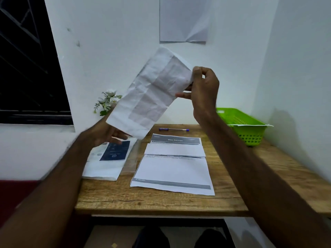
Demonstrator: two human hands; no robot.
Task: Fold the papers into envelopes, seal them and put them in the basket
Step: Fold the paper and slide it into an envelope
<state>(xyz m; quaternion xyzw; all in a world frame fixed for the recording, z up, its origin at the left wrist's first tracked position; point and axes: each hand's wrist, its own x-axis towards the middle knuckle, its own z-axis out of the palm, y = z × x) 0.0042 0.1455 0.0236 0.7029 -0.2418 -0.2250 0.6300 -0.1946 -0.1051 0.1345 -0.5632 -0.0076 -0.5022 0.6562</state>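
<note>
A creased, folded white paper point(152, 93) hangs tilted in the air above the wooden table point(125, 197). My right hand point(202, 90) pinches its upper right edge between thumb and fingers. My left hand point(107, 135) is below the paper's lower end, fingers stretched out and blurred; whether it touches the paper I cannot tell. A printed sheet with two folded flaps point(173, 163) lies flat in the middle of the table. A stack of papers with a dark blue print point(109, 158) lies at the table's left. The green basket point(243, 126) stands at the back right, with a white paper across its rim.
A blue pen point(173, 129) lies at the back of the table. White artificial flowers point(107, 102) stand at the back left by the wall. A sheet point(184, 20) is stuck on the wall above. Walls close the back and right sides.
</note>
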